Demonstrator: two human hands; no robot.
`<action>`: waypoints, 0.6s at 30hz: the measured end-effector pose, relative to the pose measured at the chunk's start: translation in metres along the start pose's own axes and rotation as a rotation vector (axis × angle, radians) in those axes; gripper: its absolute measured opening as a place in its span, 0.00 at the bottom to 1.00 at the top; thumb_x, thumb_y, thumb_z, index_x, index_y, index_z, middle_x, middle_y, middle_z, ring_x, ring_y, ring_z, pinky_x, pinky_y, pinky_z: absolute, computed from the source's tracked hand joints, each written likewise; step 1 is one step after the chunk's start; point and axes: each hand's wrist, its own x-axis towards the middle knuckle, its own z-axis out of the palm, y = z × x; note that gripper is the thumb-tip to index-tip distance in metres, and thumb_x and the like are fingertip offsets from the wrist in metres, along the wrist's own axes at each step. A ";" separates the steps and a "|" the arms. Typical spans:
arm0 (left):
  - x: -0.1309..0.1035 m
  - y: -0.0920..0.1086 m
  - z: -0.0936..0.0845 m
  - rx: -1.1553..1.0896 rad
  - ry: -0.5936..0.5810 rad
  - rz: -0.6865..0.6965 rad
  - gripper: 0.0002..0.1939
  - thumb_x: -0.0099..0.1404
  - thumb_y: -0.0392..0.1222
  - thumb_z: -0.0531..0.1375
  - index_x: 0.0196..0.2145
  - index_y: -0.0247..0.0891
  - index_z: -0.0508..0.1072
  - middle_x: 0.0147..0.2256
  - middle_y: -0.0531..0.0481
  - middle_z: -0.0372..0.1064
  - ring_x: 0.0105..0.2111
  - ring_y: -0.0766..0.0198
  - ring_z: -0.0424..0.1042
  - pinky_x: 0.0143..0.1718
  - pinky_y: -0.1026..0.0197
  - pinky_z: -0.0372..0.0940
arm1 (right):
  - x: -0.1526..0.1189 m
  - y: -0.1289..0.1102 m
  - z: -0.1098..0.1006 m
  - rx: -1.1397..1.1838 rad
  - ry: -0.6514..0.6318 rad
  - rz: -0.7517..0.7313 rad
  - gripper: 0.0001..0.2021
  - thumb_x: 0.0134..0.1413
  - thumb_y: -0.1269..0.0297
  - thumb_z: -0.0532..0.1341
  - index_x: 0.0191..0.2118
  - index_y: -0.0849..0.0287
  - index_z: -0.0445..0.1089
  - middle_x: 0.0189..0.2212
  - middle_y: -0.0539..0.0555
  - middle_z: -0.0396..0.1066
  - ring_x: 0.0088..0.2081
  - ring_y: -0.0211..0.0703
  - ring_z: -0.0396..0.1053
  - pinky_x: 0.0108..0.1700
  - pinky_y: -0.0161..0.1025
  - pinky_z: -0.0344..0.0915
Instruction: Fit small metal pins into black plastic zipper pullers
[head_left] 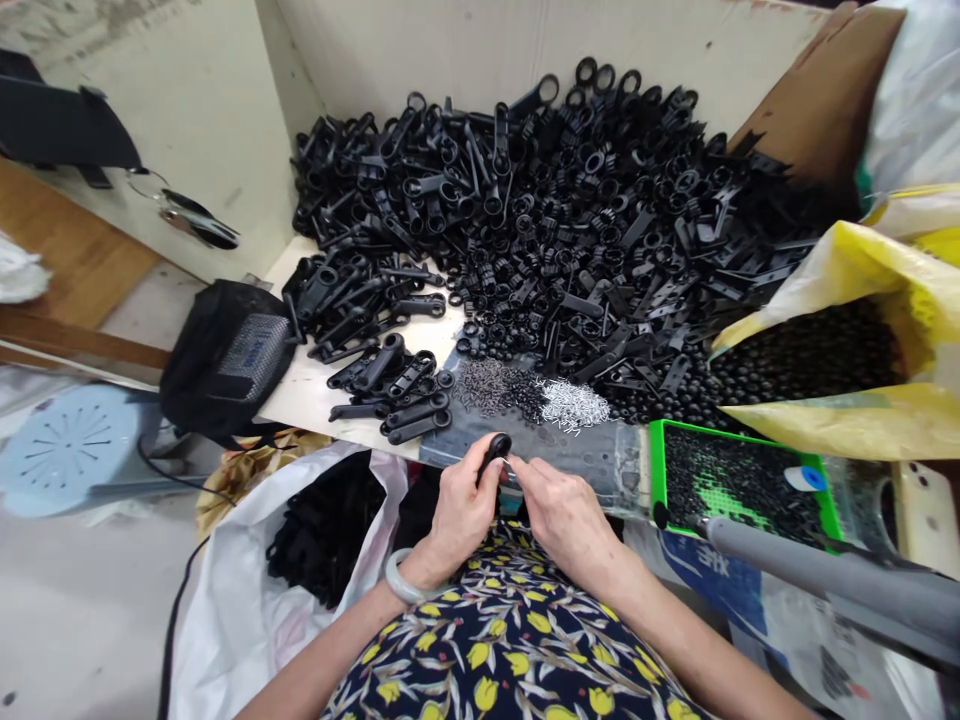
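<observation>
Nearest: both hands together in front of the patterned top (517,640), at the near edge of the dark work surface (525,437). Left hand (459,505) grips a black part (495,452) between thumb and fingers, rounded end up. Right hand (562,508) has its fingertips right at that part's side; too small to tell if they pinch anything. White sack (225,570) with black pieces inside sits left of the left hand. Green tray (657,460) is off to the right, holding tiny black bits and a blue-and-white roll (805,479). On the work surface beyond the hands: silver pins (576,404), small black pieces next to them, grey-brown ones further left. Black lever-shaped parts (416,415) lie to their left. Open yellow bag (832,425) of black beads at right. Farthest: large heap of black parts (540,200) against the pale back panel (450,50).
</observation>
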 end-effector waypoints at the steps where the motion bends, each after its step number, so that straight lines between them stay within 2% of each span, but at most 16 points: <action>1: 0.000 0.000 0.001 -0.016 0.002 -0.014 0.16 0.75 0.46 0.55 0.56 0.39 0.71 0.38 0.45 0.78 0.35 0.58 0.76 0.41 0.58 0.70 | 0.001 -0.001 0.001 0.011 -0.006 0.007 0.20 0.68 0.75 0.52 0.61 0.57 0.67 0.40 0.55 0.76 0.35 0.42 0.77 0.35 0.34 0.68; 6: -0.001 -0.002 -0.001 -0.047 -0.035 -0.049 0.16 0.75 0.46 0.55 0.55 0.38 0.71 0.29 0.52 0.73 0.29 0.61 0.72 0.36 0.61 0.67 | -0.008 0.009 -0.006 0.075 -0.011 -0.001 0.20 0.67 0.76 0.53 0.61 0.58 0.70 0.40 0.57 0.77 0.35 0.44 0.77 0.37 0.36 0.71; 8: -0.001 0.000 -0.006 -0.004 0.020 -0.033 0.16 0.74 0.45 0.55 0.55 0.39 0.70 0.33 0.50 0.76 0.31 0.61 0.74 0.36 0.61 0.67 | -0.016 0.022 -0.013 0.230 0.046 -0.041 0.19 0.71 0.71 0.52 0.59 0.55 0.73 0.42 0.57 0.79 0.39 0.45 0.78 0.42 0.38 0.73; 10: 0.003 0.005 -0.014 0.078 0.089 0.030 0.15 0.74 0.43 0.55 0.55 0.41 0.71 0.41 0.46 0.78 0.37 0.58 0.77 0.40 0.59 0.68 | -0.022 0.037 -0.021 0.388 0.139 -0.031 0.17 0.73 0.64 0.52 0.58 0.52 0.75 0.47 0.56 0.80 0.44 0.45 0.78 0.46 0.40 0.74; 12: 0.010 0.012 -0.025 0.188 0.141 0.139 0.15 0.73 0.41 0.55 0.55 0.41 0.71 0.47 0.44 0.79 0.42 0.56 0.78 0.44 0.58 0.69 | -0.022 0.051 -0.026 0.447 0.215 0.022 0.18 0.73 0.58 0.53 0.58 0.52 0.75 0.49 0.57 0.80 0.41 0.46 0.79 0.44 0.42 0.76; 14: 0.021 0.018 -0.040 0.333 0.216 0.258 0.17 0.73 0.39 0.54 0.57 0.41 0.72 0.47 0.43 0.79 0.43 0.56 0.78 0.46 0.57 0.69 | -0.014 0.059 -0.026 0.459 0.241 0.037 0.19 0.72 0.56 0.54 0.59 0.53 0.75 0.47 0.57 0.80 0.36 0.46 0.78 0.39 0.42 0.76; 18: 0.052 0.017 -0.079 0.712 0.354 0.401 0.20 0.73 0.35 0.53 0.58 0.40 0.74 0.50 0.39 0.78 0.47 0.50 0.75 0.53 0.49 0.64 | 0.024 0.060 -0.021 0.423 0.303 -0.026 0.19 0.71 0.57 0.53 0.59 0.54 0.75 0.42 0.56 0.81 0.33 0.44 0.77 0.39 0.42 0.75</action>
